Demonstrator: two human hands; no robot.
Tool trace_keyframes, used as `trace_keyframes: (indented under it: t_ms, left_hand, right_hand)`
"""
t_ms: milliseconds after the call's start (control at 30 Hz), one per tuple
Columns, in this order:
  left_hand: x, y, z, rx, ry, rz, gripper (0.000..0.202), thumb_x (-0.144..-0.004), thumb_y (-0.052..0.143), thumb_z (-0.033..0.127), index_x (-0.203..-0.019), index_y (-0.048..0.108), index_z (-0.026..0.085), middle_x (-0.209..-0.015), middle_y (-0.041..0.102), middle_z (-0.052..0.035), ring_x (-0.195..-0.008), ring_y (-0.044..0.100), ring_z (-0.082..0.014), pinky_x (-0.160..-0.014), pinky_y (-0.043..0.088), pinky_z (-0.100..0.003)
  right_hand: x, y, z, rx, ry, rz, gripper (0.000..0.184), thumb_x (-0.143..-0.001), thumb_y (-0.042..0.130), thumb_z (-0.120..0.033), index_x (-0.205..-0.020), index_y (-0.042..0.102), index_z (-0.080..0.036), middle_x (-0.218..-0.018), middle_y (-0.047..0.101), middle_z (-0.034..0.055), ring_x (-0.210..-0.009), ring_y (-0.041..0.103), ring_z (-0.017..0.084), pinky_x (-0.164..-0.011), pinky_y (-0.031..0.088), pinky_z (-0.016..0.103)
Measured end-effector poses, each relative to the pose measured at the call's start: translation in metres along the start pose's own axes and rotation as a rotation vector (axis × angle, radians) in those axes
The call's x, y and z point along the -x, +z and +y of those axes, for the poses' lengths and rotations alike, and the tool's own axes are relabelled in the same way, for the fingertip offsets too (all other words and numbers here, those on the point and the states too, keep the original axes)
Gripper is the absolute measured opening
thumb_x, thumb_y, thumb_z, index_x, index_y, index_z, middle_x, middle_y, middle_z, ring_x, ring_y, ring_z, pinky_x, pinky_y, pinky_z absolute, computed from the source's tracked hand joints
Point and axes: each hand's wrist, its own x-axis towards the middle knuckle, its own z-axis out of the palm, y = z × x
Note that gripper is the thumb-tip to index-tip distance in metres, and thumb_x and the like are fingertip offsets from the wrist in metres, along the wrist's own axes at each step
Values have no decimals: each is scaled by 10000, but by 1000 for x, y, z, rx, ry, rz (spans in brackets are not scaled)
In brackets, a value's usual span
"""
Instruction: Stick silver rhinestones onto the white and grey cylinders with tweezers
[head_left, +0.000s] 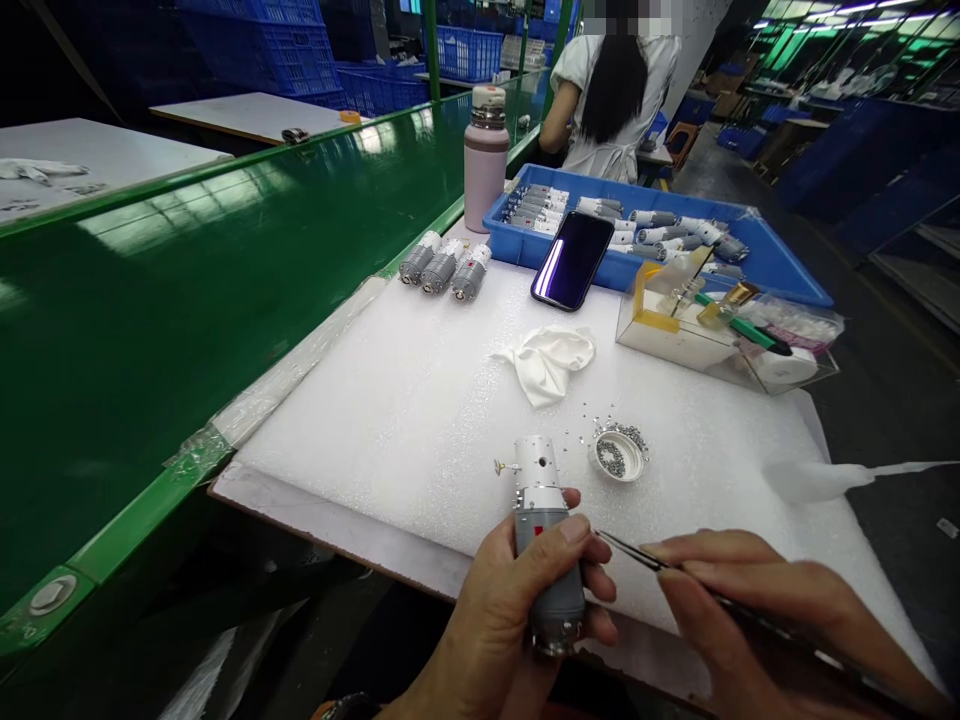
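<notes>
My left hand [517, 600] is wrapped round a small grey cylindrical motor [544, 520] with a silver front end, held upright over the near edge of the white foam pad [405, 420]. A tiny pin sticks out from the motor's left side. My right hand [757, 610] pinches dark tweezers [637, 555], whose tips point at the motor just by my left thumb. A small round dish [619, 455] of tiny silver parts sits right behind the motor, with a few parts scattered around it.
Three more motors [444, 268] lie at the pad's far left. A phone [572, 258] leans on a blue tray [780, 262] of motors. A pink bottle [485, 160], white cloth [550, 358], clear box [720, 335] and green conveyor [187, 290] surround. A person works behind.
</notes>
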Motion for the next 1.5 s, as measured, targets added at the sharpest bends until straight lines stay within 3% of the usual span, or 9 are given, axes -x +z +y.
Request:
trace_keyframes:
  t_ms: [67, 167, 300, 367, 533, 767, 1033, 1300, 1500]
  left_hand:
    - [-2, -5, -2, -38, -16, -100, 345, -799, 741, 345, -1035, 668, 103, -736, 678, -41, -555, 604, -102, -547, 478, -209]
    - [-2, -13, -2, -72, -98, -205, 379, -769, 745, 440, -940, 703, 103, -702, 673, -51, -540, 624, -117, -534, 438, -206]
    - [3, -19, -3, -98, -81, -190, 427, -784, 763, 398, -1113, 706, 131, -844, 697, -60, -754, 677, -155, -734, 472, -249]
    - [3, -22, -6, -107, -62, -189, 456, -774, 786, 385, -1157, 706, 151, -901, 697, -54, -824, 663, -144, -785, 461, -244]
    - [-4, -27, -17, -87, -64, -229, 392, -760, 801, 406, -1073, 732, 181, -1003, 728, -73, -858, 666, -148, -787, 486, -260]
    - [5, -23, -14, -153, -44, -163, 363, -794, 770, 384, -1104, 712, 204, -1069, 730, -80, -953, 665, -182, -869, 494, -305]
    - [-1, -33, -16, -238, -76, -213, 416, -795, 740, 485, -1092, 713, 196, -983, 731, -81, -833, 656, -157, -743, 452, -259]
    - [2, -30, -15, -277, -61, -202, 439, -816, 715, 489, -1105, 692, 159, -982, 708, -98, -839, 642, -175, -763, 434, -284]
    - [4, -28, -13, -306, -74, -177, 426, -825, 713, 471, -1125, 683, 169, -980, 704, -86, -848, 627, -166, -730, 411, -264]
  right_hand:
    - [-6, 2, 0, -135, 128, 92, 128, -793, 740, -149, -768, 634, -215, -739, 673, 11, -646, 661, 144, -459, 490, 194]
    - [-16, 6, -1, -381, 344, 169, 158, -765, 774, -204, -727, 621, -198, -687, 642, 10, -493, 557, 92, -378, 372, 170]
    - [-22, 9, -2, -531, 442, 152, 178, -744, 782, -217, -689, 614, -194, -624, 592, -5, -451, 494, 71, -380, 361, 172]
    - [-22, 11, -3, -528, 438, 159, 186, -751, 776, -217, -681, 606, -192, -605, 568, -10, -457, 493, 73, -381, 372, 170]
    - [-19, 16, -5, -500, 411, 215, 196, -750, 773, -206, -669, 595, -187, -594, 560, -8, -470, 497, 76, -374, 377, 152]
    - [-18, 17, -6, -480, 400, 235, 184, -732, 780, -204, -677, 606, -181, -621, 605, 10, -464, 510, 80, -372, 383, 150]
    - [-17, 13, -3, -381, 354, 170, 174, -786, 756, -218, -699, 609, -188, -631, 593, -4, -467, 505, 69, -389, 392, 151]
    - [-16, 6, 7, -295, 240, 104, 122, -831, 725, -175, -777, 616, -189, -708, 627, 0, -469, 516, 65, -402, 409, 166]
    - [-17, 7, 5, -284, 246, 93, 127, -827, 733, -186, -773, 618, -189, -705, 629, -5, -463, 520, 66, -395, 404, 168]
